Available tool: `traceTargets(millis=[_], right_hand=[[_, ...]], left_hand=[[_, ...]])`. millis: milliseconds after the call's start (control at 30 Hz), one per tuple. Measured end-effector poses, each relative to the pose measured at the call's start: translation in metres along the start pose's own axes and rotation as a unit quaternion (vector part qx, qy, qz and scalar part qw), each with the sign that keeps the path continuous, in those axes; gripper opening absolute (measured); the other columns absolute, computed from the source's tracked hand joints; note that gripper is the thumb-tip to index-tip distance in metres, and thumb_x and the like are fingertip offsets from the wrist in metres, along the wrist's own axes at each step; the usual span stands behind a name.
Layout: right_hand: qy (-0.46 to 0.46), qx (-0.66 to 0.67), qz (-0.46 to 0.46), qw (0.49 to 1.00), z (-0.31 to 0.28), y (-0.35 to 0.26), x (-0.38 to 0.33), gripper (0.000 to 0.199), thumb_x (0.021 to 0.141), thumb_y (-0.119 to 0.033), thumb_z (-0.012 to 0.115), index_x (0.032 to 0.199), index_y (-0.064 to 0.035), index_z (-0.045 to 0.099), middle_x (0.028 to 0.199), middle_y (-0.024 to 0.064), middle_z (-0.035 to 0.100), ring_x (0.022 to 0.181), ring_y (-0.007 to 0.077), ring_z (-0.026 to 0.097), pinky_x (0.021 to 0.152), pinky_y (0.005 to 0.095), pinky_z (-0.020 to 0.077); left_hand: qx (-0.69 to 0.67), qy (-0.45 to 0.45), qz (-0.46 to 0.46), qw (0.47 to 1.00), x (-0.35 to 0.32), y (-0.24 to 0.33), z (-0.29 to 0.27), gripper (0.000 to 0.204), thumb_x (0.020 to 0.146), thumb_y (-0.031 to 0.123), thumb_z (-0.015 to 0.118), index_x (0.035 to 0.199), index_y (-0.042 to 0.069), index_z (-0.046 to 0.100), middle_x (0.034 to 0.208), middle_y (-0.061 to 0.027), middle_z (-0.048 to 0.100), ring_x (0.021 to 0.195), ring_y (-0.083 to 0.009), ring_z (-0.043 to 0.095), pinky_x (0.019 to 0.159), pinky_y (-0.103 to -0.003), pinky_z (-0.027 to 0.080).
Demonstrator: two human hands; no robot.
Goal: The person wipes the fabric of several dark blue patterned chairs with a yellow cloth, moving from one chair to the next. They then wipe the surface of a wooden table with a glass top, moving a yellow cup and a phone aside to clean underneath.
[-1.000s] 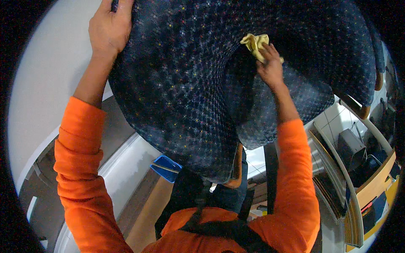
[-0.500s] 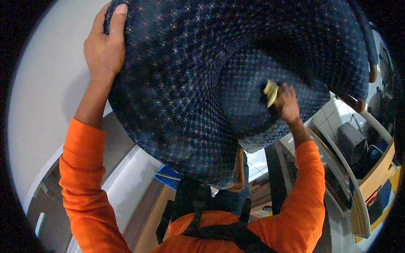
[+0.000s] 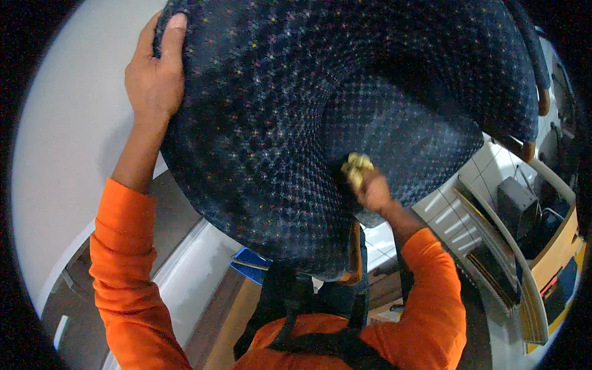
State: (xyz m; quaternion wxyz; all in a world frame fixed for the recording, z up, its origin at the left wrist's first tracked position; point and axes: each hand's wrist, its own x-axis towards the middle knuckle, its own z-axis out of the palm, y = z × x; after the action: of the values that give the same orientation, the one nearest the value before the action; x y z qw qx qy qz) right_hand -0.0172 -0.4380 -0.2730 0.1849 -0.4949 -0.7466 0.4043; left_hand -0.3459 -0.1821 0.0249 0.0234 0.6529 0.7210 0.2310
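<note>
A large curved armchair (image 3: pixel 259 117) in dark blue cloth with small coloured dots fills the middle of the view. At its upper left edge my left hand (image 3: pixel 155 83) is closed round the padded rim, thumb on the front and the other fingers partly hidden behind. My right hand (image 3: pixel 375 192) grips a crumpled yellow cloth (image 3: pixel 357 169). The cloth rests against the seat (image 3: pixel 401 129), close to where it meets the curved left side. Motion blurs the right hand a little.
A pale wall (image 3: pixel 74 117) rises on the left. A blue object (image 3: pixel 251 259) lies below the chair. At right stand a curved wooden piece (image 3: pixel 552 246), stacked boards (image 3: pixel 493 253) and a grey box (image 3: pixel 517 198) on white floor tiles.
My right hand has swept the yellow cloth left and toward me across the seat. My left hand keeps its hold on the rim.
</note>
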Motion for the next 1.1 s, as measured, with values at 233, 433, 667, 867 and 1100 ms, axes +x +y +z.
traceTargets(millis=[233,433,667,867,1100], right_hand=[[0.337,-0.138,0.000,0.931,-0.122,0.042,0.172,0.052,0.077,0.001,0.055,0.129,-0.0067,0.050,0.128,0.0188,0.054,0.116,0.0369,0.053,0.097,0.0405,0.0450],[0.064,-0.017,0.105,0.992,-0.003,0.056,0.039,0.044,0.096,-0.013,0.035,0.138,-0.0019,0.039,0.143,0.0243,0.037,0.133,0.0403,0.034,0.112,0.0426,0.0278],[0.012,0.145,0.227,0.963,-0.106,0.019,-0.065,0.045,0.069,-0.001,0.062,0.113,-0.0022,0.057,0.105,0.0181,0.065,0.097,0.0359,0.062,0.087,0.0415,0.0487],[0.329,0.006,0.197,0.924,-0.162,0.089,0.110,0.039,0.085,-0.019,0.065,0.119,-0.0004,0.058,0.107,0.0182,0.066,0.097,0.0281,0.064,0.088,0.0363,0.0489],[0.207,-0.126,0.027,0.970,0.025,0.020,0.186,0.063,0.070,-0.018,0.068,0.129,-0.0077,0.050,0.128,0.0181,0.051,0.124,0.0436,0.040,0.114,0.0536,0.0177]], left_hand=[[-0.001,-0.009,0.005,1.000,0.001,0.002,0.005,0.055,0.094,0.049,0.048,0.128,0.007,0.056,0.122,-0.0166,0.061,0.115,-0.0268,0.056,0.099,-0.032,0.039],[-0.023,0.003,-0.001,1.000,0.006,0.000,0.005,0.055,0.090,0.052,0.053,0.125,0.010,0.059,0.113,-0.0176,0.065,0.107,-0.0292,0.061,0.095,-0.033,0.043],[-0.054,0.004,-0.006,0.999,-0.002,-0.007,0.005,0.054,0.089,0.052,0.056,0.123,0.010,0.060,0.107,-0.0183,0.067,0.101,-0.0307,0.064,0.090,-0.034,0.046],[-0.017,-0.011,-0.014,1.000,-0.003,-0.005,0.004,0.053,0.094,0.046,0.051,0.127,0.005,0.056,0.118,-0.0168,0.063,0.110,-0.0247,0.058,0.098,-0.032,0.040],[-0.020,0.013,0.026,0.999,0.005,-0.006,0.010,0.057,0.091,0.051,0.053,0.125,0.005,0.058,0.113,-0.0189,0.065,0.106,-0.0280,0.061,0.094,-0.034,0.044]])
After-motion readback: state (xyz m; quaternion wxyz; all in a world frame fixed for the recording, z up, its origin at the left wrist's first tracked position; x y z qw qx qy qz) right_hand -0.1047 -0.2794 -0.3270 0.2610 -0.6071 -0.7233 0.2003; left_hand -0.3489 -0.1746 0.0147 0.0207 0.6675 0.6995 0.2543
